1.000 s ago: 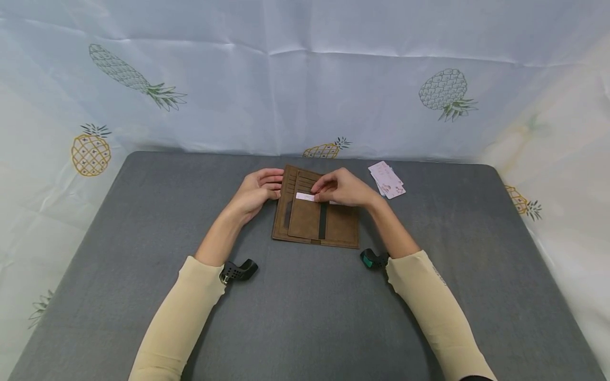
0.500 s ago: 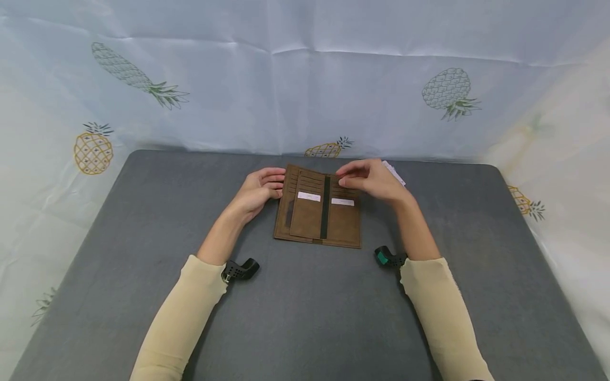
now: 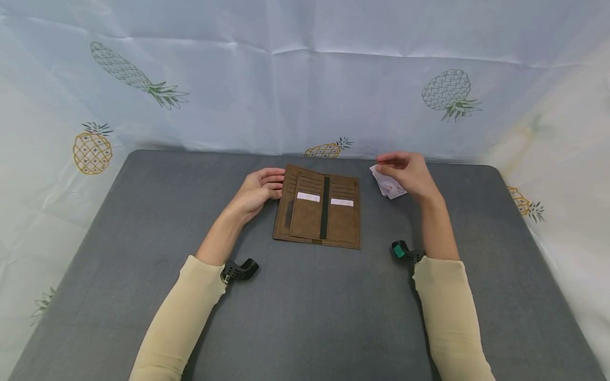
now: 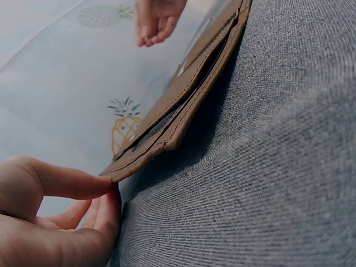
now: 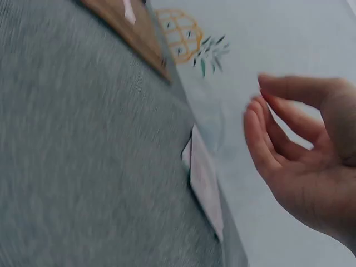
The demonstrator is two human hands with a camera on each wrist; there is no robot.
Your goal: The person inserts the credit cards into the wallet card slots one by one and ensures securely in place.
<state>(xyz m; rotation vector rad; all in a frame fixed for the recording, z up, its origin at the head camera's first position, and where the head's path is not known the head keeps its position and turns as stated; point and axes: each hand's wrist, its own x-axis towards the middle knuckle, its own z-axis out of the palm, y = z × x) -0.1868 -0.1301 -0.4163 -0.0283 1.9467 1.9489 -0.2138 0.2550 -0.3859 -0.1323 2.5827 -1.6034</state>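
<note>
A brown wallet [image 3: 318, 211] lies unfolded on the grey table [image 3: 305, 307], with a white card [image 3: 308, 197] in a left slot and another white card [image 3: 342, 202] in a right slot. My left hand [image 3: 259, 189] touches the wallet's left edge [image 4: 167, 136] with its fingertips [image 4: 83, 186]. My right hand [image 3: 405, 172] hovers with loosely curled fingers [image 5: 278, 139] over a small stack of pale cards [image 3: 392, 188], holding nothing. That stack of cards [image 5: 204, 181] lies near the table's far edge.
A white cloth with pineapple prints [image 3: 448, 92] hangs behind and along both sides of the table. A black wrist camera [image 3: 238, 270] sits on each forearm. Grey table surface stretches in front of the wallet.
My right hand left the card in the wallet's slot and moved right and away to above the card stack. The left hand has stayed at the wallet's edge.
</note>
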